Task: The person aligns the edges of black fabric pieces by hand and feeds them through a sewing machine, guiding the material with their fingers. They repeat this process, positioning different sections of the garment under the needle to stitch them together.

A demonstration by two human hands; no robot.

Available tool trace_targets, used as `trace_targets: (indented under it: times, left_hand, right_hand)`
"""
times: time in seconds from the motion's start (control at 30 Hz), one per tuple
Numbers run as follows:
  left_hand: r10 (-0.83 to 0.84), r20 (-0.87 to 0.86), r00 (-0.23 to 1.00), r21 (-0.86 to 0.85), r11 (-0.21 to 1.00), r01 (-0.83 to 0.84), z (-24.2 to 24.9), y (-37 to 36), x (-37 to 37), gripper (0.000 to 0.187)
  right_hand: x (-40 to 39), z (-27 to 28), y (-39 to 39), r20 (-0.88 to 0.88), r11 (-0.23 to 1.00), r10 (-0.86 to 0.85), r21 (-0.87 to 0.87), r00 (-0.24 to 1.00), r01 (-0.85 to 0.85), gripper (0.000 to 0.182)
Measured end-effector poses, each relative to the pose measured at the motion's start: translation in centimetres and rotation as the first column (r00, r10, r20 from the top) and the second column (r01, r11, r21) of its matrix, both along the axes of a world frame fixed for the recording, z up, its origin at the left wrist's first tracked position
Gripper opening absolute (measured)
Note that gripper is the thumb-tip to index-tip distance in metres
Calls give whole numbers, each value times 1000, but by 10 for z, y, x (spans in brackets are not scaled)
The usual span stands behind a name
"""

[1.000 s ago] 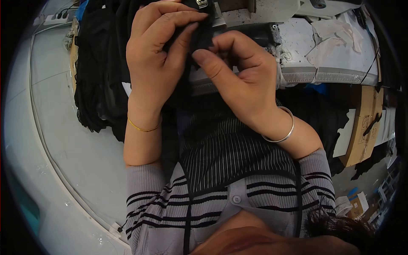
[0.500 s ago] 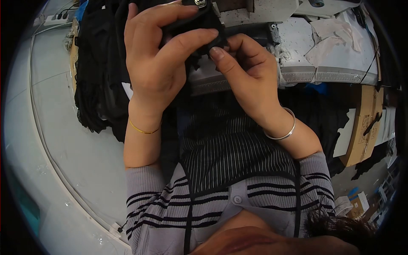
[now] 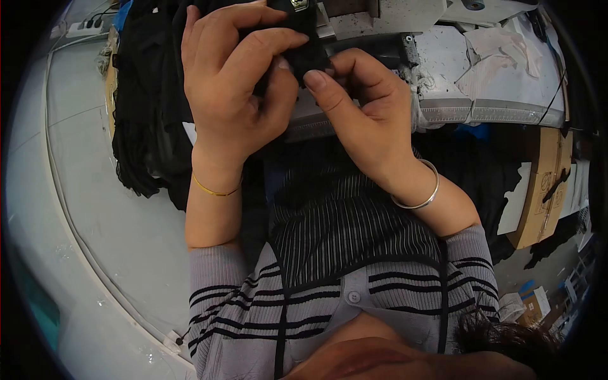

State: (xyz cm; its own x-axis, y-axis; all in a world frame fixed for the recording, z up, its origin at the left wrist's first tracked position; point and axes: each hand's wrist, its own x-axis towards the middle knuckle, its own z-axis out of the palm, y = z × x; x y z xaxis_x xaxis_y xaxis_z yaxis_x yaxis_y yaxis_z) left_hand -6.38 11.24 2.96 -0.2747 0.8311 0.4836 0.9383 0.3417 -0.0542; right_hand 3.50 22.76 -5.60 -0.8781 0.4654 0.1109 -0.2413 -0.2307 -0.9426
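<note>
A piece of black cloth (image 3: 311, 52) lies between my hands at the top of the view, just below a metal presser foot (image 3: 299, 5). My left hand (image 3: 234, 82) is curled over its left part, index fingertip on top and thumb tucked in below. On the other side, my right hand (image 3: 373, 107) pinches the cloth's lower right edge between thumb and index finger. Part of the cloth is hidden behind my left fingers.
A machine bed with a ruler strip (image 3: 494, 111) runs to the right, with pale scraps (image 3: 500, 54) on it. Black fabric (image 3: 145, 107) is heaped at left. A cardboard box (image 3: 541, 190) stands at lower right, and a power strip (image 3: 92, 28) lies at upper left.
My left thumb has come into view below the index finger, and the left fingers have shifted slightly left. My right fingertips have moved a little left with the cloth edge.
</note>
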Motion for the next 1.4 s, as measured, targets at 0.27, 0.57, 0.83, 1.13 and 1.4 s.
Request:
trace_targets:
  times: [0.27,0.57,0.83,1.13,1.4]
  left_hand:
    - [-35,23,999,21,999,35,-8,-6,-5,25]
    - [-50,470,881,428,886,-178,-17,11,3,22]
    - [66,132,989,215,972,-93,-6,8,1,16]
    - [23,-62,998,-72,997,-27,7,11,6,12]
    - [-9,-8,1000,8,1000,9,5,8,-5,18]
  right_hand:
    - [-13,-8,19,-346,715,-206,585,915,382,33]
    - [-8,-9,25,-380,191,-250,883,891,430,50]
    - [-3,-12,23,-394,127,-259,891,882,436,53]
    - [-5,-23,22,-476,104,-276,849,835,518,38]
    - [-7,-16,20,-438,87,-251,878,863,471,43]
